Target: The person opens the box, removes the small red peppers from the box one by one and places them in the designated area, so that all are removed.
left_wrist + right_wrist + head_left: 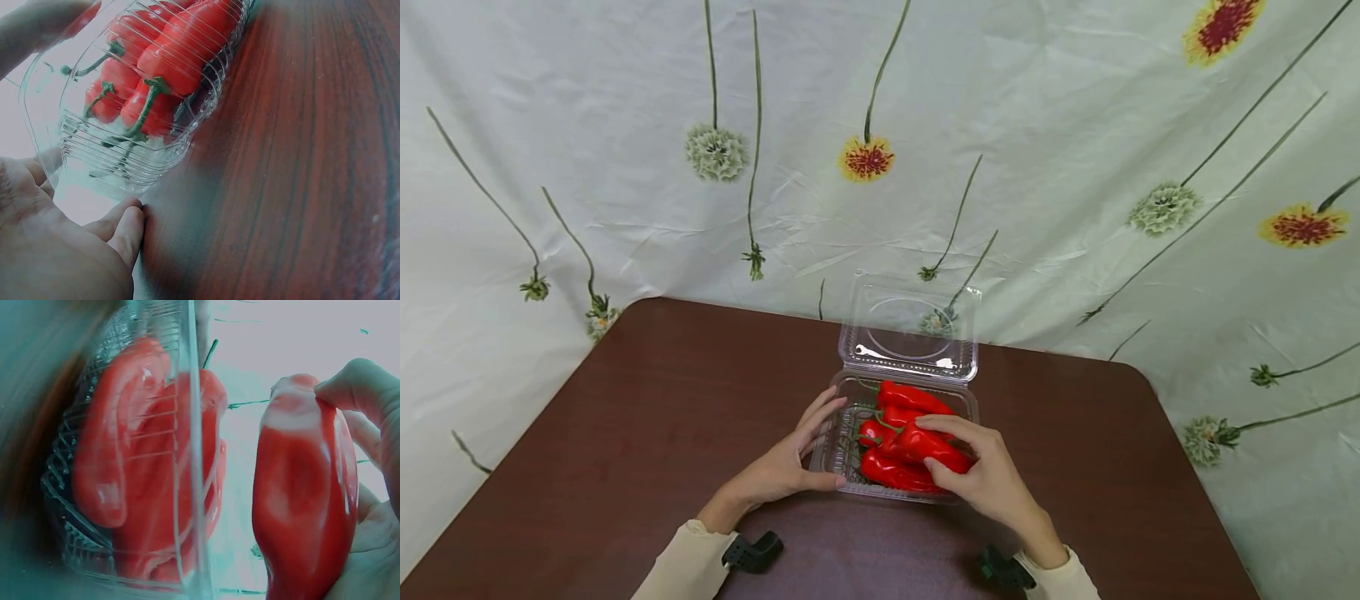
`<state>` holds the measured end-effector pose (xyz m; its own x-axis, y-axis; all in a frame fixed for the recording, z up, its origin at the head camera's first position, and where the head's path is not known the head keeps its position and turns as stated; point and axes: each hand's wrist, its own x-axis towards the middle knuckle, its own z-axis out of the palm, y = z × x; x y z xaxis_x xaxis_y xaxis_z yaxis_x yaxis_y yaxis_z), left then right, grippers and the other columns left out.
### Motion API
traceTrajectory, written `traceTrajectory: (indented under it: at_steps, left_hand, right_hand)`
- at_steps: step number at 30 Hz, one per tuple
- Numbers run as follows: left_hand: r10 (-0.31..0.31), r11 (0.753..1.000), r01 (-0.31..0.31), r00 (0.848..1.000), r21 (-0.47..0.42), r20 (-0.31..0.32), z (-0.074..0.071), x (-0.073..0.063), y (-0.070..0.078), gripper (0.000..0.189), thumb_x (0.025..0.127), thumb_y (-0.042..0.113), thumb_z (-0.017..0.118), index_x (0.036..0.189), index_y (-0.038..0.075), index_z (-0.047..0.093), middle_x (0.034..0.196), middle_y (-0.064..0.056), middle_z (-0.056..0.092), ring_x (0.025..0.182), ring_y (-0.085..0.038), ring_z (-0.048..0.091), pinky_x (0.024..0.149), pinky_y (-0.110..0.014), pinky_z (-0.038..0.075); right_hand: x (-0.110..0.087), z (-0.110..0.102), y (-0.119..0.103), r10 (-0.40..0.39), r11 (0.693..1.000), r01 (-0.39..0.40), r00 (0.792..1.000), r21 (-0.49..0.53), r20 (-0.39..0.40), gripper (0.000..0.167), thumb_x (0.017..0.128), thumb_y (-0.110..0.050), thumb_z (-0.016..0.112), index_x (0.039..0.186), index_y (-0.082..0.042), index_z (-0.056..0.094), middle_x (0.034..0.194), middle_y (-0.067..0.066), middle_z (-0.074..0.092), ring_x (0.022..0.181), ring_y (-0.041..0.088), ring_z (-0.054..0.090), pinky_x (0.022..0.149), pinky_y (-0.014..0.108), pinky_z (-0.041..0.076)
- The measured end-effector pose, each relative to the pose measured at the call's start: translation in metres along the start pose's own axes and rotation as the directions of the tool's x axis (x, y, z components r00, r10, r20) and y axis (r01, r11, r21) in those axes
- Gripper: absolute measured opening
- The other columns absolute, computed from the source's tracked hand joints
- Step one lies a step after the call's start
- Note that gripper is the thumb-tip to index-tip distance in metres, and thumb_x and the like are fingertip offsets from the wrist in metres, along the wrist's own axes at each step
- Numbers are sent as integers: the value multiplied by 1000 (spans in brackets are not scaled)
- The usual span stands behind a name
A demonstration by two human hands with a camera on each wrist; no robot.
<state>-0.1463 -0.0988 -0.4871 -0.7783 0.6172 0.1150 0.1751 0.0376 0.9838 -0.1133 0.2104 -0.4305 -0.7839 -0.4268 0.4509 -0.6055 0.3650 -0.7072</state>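
Observation:
A clear plastic clamshell box [895,495] holds several glossy red peppers [895,472] with green stems. My right hand [992,475] grips one red pepper [306,487] between thumb and fingers, over the right part of the box. In the right wrist view that pepper is apart from the others, outside the clear wall. My left hand [778,467] is spread along the box's left side, its thumb by the near left corner and its straight fingers beside the wall. Green stems [147,109] point toward the left hand.
The box's hinged lid [910,325] stands raised at the back. Under everything is a dark reddish-brown wooden table [700,400] with rounded far corners. Behind it hangs a pale cloth [1045,150] printed with flowers. A black band [752,552] sits on the left wrist.

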Motion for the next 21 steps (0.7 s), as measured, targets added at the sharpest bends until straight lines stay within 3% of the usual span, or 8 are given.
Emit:
traceTrajectory:
  at_steps: [10, 17, 21]
  left_hand:
    - [-3, 1000, 3, 1000, -3, -1, -1, -1, 3, 103, 84, 14, 81, 162, 13, 14, 168, -1, -11, 152, -45, 8, 115, -69, 13]
    - [-6, 1000, 6, 1000, 5, 0, -1, 0, 3, 103, 84, 14, 81, 162, 13, 14, 169, 0, -11, 152, -44, 9, 116, -67, 14]
    - [-9, 1000, 9, 1000, 4, -3, 0, -1, 2, 103, 84, 14, 81, 162, 13, 14, 169, -1, -11, 152, -44, 9, 115, -67, 14]
  right_hand:
    - [2, -20, 4, -23, 999, 22, 999, -48, -30, 45, 87, 4, 71, 129, -11, 68, 138, 17, 61, 129, 27, 57, 103, 27, 48]
    - [-4, -37, 11, 6, 993, -18, 995, -116, -103, 43, 88, 7, 69, 127, -9, 69, 142, 17, 58, 122, 16, 56, 84, 24, 54]
    - [-7, -44, 17, 13, 993, -29, 991, -117, -134, 41, 88, 9, 69, 126, -6, 69, 141, 19, 58, 122, 9, 58, 88, 17, 52]
